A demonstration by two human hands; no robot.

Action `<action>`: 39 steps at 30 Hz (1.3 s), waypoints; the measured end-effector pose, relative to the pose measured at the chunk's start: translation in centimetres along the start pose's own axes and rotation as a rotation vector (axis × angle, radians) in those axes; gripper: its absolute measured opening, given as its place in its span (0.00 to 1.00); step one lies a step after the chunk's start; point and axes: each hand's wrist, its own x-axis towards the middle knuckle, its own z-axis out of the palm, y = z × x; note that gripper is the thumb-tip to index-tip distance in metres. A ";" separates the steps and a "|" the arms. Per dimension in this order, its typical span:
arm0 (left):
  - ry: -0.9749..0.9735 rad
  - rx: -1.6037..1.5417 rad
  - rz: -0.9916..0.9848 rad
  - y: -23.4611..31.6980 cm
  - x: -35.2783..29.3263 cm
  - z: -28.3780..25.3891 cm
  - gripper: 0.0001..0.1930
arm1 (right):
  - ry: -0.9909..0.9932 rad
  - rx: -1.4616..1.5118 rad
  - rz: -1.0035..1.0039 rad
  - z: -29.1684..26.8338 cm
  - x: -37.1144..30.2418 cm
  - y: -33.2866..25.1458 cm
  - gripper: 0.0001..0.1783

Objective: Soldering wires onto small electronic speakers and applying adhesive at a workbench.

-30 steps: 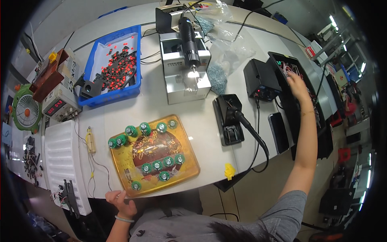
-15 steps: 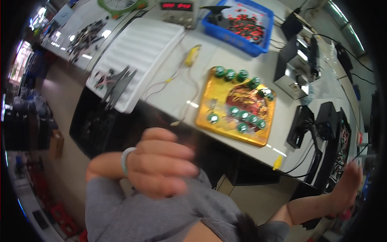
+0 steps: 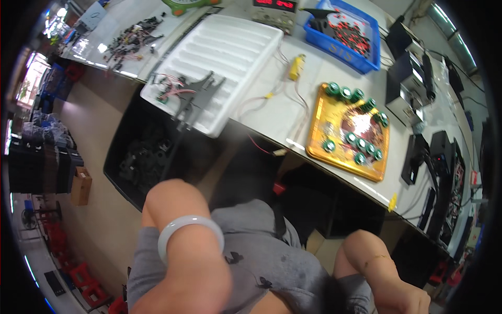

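My left hand (image 3: 196,288) is drawn back against my grey shirt at the lower edge, blurred, with its fingers hidden; a pale bangle (image 3: 168,235) circles that arm. Low on the right, my right hand (image 3: 400,297) hangs beside my body, back of the hand up, its fingers cut off by the picture's edge. Neither hand touches anything on the table. Nearest in front lies a gold square tray (image 3: 319,149) with several green-and-silver round parts (image 3: 369,147) on it. Left of it, dark grey plastic parts (image 3: 201,99) with wires rest on a white ribbed tray (image 3: 238,47).
A blue bin (image 3: 342,57) of small red and black parts stands at the back, near a power supply (image 3: 274,14) with a red display. A yellow-wrapped part (image 3: 297,68) trails wires. A black crate (image 3: 123,152) sits below the table; black devices (image 3: 442,152) stand at right.
Both hands have drawn back toward my body, the left down from the table's front edge and the right down and inward. The view has shifted, so the table things appear farther right.
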 end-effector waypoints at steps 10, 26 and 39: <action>-0.724 1.795 -0.813 7.2 -6.3 -23.2 0.09 | 0.143 -0.725 1.399 -4.3 -8.6 -6.7 0.13; 0.186 0.771 -1.939 0.9 -3.9 -33.7 0.14 | -0.015 -0.572 2.017 -3.1 -16.4 -0.2 0.06; 0.268 0.585 -1.745 -2.1 0.3 -30.7 0.16 | -0.540 -0.662 1.772 -2.5 -20.5 10.8 0.12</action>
